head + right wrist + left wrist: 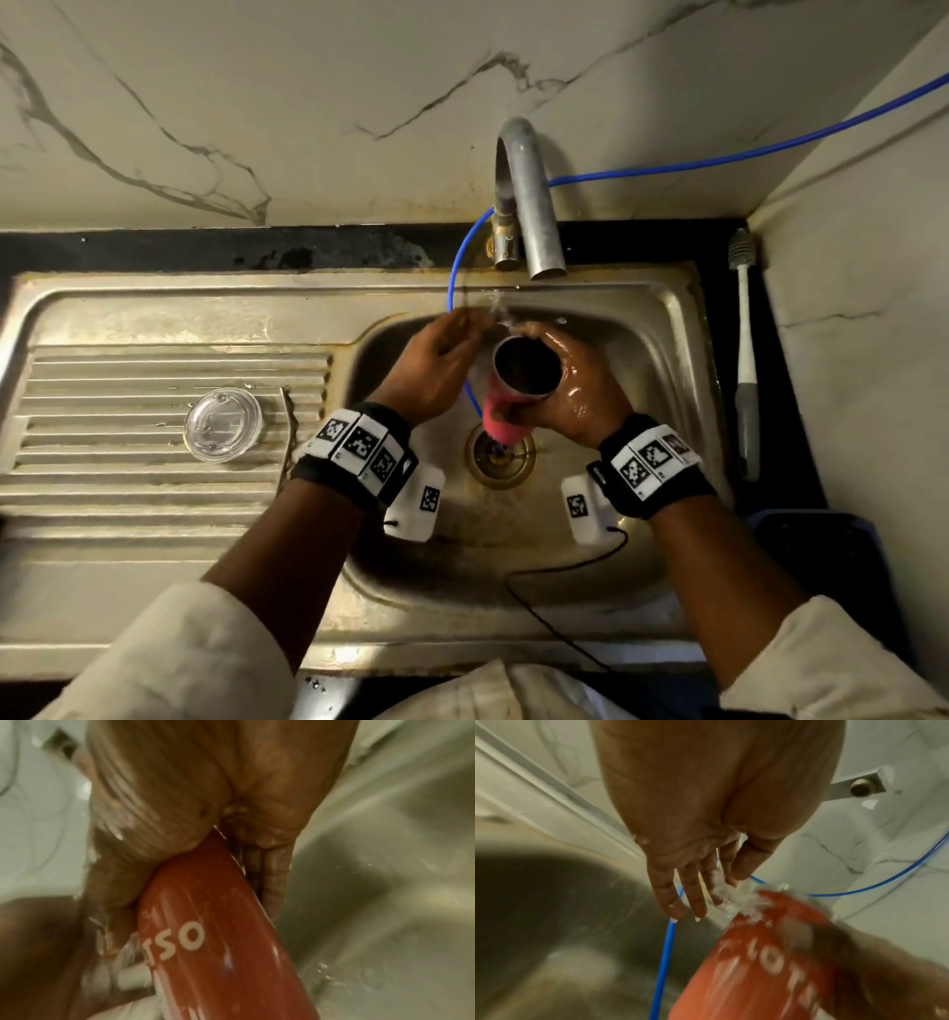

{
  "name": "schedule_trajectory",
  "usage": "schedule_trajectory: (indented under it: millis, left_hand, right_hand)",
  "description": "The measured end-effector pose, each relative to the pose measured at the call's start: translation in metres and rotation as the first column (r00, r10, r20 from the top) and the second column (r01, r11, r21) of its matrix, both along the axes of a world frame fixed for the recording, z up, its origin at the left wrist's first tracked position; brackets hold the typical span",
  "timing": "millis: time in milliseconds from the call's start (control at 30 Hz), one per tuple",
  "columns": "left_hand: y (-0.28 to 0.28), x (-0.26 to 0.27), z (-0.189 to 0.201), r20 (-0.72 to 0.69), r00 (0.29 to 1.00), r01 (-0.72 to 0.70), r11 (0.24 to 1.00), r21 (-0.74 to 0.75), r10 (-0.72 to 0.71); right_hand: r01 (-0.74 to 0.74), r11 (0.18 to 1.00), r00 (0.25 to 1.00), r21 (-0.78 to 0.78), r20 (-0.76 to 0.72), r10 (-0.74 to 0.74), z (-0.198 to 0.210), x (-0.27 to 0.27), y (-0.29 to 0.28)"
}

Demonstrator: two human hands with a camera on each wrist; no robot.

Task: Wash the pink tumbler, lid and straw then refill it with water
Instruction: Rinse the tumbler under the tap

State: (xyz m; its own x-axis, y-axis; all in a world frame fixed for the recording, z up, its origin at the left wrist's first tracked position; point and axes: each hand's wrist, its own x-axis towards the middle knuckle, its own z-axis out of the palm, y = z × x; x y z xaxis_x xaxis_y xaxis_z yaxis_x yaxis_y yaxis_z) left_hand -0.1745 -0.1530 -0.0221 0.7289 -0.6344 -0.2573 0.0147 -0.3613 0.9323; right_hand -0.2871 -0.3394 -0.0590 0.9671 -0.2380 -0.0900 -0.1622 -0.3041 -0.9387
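The pink tumbler (pixel 508 416) is held over the sink (pixel 662 308), tilted with its open mouth toward the head camera and its base near the drain (pixel 500 455), while water from the tap (pixel 534 205) strikes near the rim. Judged from its metal-looking rim and rigid wall, the tumbler is stiff, not fragile, and probably light while empty; its wet, smooth coating is likely slippery, so the upper body just below the rim is the soundest place to hold it, with fingers wrapped well round. The right hand (pixel 575 380) does this: thumb and fingers curl about the upper body in a full grip, the skin glistening wet. The left hand (pixel 436 365) is spread, fingers (pixel 693 898) straight and slightly apart, in the stream beside the rim, gripping nothing. The clear lid (pixel 222 424) lies on the drainboard (pixel 128 488), well apart. The straw cannot be identified.
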Motion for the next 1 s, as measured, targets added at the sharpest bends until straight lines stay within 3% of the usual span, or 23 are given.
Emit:
schedule_trajectory:
  millis: [100, 167, 300, 367, 400, 500, 567, 633, 733, 800, 900, 1000]
  left_hand:
    - [0.016, -0.022, -0.019, -0.168, 0.986, 0.027, 0.997, 0.073, -0.014]
    - [0.024, -0.039, -0.027, -0.26, 0.966, 0.021, 0.997, 0.074, -0.001]
    - [0.022, -0.057, -0.019, -0.253, 0.967, 0.017, 1.0, 0.005, -0.015]
    - [0.019, -0.061, -0.014, -0.198, 0.98, 0.003, 1.0, -0.005, -0.003]
    - [0.017, -0.064, -0.013, -0.144, 0.989, 0.019, 1.0, -0.003, -0.02]
    - [0.014, -0.067, -0.016, 0.021, 0.998, 0.058, 0.998, 0.013, -0.058]
    - [0.013, -0.069, -0.016, 0.092, 0.995, 0.043, 0.998, -0.054, -0.038]
    - [0.011, -0.073, -0.018, 0.114, 0.993, 0.033, 0.989, -0.141, -0.017]
    - [0.007, -0.083, -0.018, 0.051, 0.998, -0.01, 0.967, -0.255, 0.024]
    - [0.005, -0.09, -0.021, 0.032, 0.999, -0.022, 0.955, -0.295, 0.032]
    - [0.005, -0.099, -0.029, 0.011, 1.0, -0.012, 0.958, -0.288, 0.016]
    - [0.004, -0.104, -0.026, -0.22, 0.975, -0.018, 0.982, -0.191, -0.025]
  right_hand:
    - [0.099, 0.975, 0.994, 0.199, -0.057, -0.089, 0.0, -0.004, 0.002]
    - [0.199, 0.904, 0.975, 0.378, -0.171, -0.143, 0.009, -0.009, 0.009]
    - [0.355, 0.761, 0.921, 0.543, -0.345, -0.184, 0.018, -0.022, 0.02]
    - [0.385, 0.781, 0.918, 0.493, -0.293, -0.268, 0.021, -0.023, 0.024]
    - [0.356, 0.833, 0.933, 0.423, -0.211, -0.292, 0.025, -0.024, 0.024]
    - [0.177, 0.975, 0.983, 0.132, 0.033, -0.183, 0.037, -0.03, 0.021]
    - [0.098, 0.995, 0.988, 0.002, 0.122, -0.098, 0.043, -0.036, 0.024]
    - [0.074, 0.997, 0.983, 0.011, 0.169, -0.075, 0.046, -0.043, 0.026]
    - [0.09, 0.976, 0.974, 0.196, 0.185, -0.127, 0.043, -0.056, 0.027]
    - [0.046, 0.979, 0.973, 0.2, 0.213, -0.09, 0.043, -0.066, 0.029]
    - [0.026, 0.989, 0.974, 0.148, 0.217, -0.058, 0.045, -0.078, 0.03]
    - [0.12, 0.973, 0.99, 0.195, 0.048, -0.131, 0.04, -0.078, 0.023]
